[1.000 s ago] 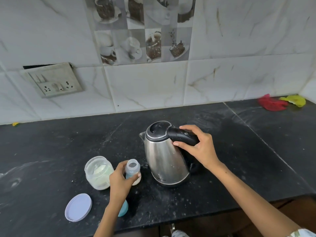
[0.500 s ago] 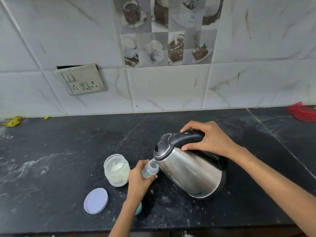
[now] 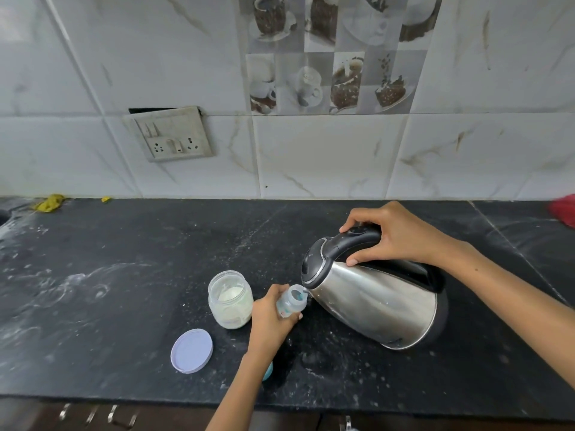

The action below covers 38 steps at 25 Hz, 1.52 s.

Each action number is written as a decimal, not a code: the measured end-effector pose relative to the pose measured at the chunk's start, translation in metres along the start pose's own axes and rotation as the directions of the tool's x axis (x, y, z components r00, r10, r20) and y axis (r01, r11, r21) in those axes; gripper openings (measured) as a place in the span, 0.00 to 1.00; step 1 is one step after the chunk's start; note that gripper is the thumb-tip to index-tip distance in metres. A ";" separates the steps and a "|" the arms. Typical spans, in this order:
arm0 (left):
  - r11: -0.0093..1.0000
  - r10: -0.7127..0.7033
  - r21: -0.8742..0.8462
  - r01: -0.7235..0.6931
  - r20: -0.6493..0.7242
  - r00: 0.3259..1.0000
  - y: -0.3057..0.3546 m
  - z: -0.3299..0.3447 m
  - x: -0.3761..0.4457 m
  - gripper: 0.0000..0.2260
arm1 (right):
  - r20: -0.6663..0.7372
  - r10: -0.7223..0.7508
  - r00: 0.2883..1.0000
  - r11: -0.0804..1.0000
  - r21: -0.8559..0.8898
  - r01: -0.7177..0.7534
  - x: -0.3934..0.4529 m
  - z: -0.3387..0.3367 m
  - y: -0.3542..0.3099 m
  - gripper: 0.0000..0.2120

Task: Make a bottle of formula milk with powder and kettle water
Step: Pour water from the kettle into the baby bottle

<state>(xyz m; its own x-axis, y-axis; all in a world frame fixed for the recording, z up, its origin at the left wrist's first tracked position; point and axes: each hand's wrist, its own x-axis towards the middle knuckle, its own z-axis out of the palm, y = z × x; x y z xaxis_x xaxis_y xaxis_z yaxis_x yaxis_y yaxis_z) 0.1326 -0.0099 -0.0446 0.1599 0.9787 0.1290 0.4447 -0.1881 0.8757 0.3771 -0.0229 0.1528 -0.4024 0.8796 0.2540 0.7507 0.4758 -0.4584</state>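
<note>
My left hand (image 3: 271,318) curls round the tilted baby bottle (image 3: 292,303), its mouth touching the spout of the tipped kettle (image 3: 370,293) whose black handle my right hand (image 3: 395,234) grips, the open powder jar (image 3: 231,300) just beside my left knuckles, its lid (image 3: 192,350) nearer the counter (image 3: 124,275) edge.

The left hand (image 3: 270,318) covers most of the bottle (image 3: 292,304), so its fill level cannot be told. A teal cap (image 3: 267,371) peeks from behind the left wrist, and a red cloth (image 3: 564,209) is cut by the right edge.
</note>
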 end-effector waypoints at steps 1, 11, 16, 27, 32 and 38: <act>1.000 0.000 0.006 0.000 0.003 1.000 0.000 0.000 0.001 0.22 | 0.013 0.001 1.000 1.000 -0.012 -0.001 0.002 -0.001 -0.002 0.20; 0.999 0.006 0.035 -0.008 0.047 0.999 0.005 -0.004 0.000 0.21 | 0.108 0.010 0.994 0.992 -0.128 0.004 0.016 -0.003 -0.018 0.20; 1.000 0.015 0.026 -0.016 0.062 0.998 0.008 -0.004 -0.002 0.21 | 0.129 0.015 0.992 0.989 -0.148 0.004 0.019 -0.002 -0.024 0.20; 1.000 0.010 0.008 -0.010 0.053 0.999 0.007 -0.008 -0.005 0.22 | 0.157 0.035 0.987 0.981 -0.194 -0.004 0.027 -0.007 -0.037 0.20; 1.000 0.013 0.007 -0.014 0.046 0.999 0.006 -0.010 -0.006 0.22 | 0.174 0.041 0.984 0.976 -0.216 -0.002 0.029 -0.009 -0.040 0.21; 1.000 0.005 0.009 -0.006 0.044 0.999 0.006 -0.010 -0.007 0.22 | 0.184 0.059 0.981 0.974 -0.228 -0.016 0.030 -0.012 -0.045 0.21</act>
<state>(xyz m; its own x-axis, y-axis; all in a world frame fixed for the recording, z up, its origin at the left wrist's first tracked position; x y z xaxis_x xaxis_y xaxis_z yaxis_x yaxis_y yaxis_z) 0.1255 -0.0169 -0.0358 0.2006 0.9731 0.1130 0.4520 -0.1943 0.8706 0.3371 -0.0178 0.1916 -0.4471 0.8921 0.0652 0.8564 0.4480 -0.2566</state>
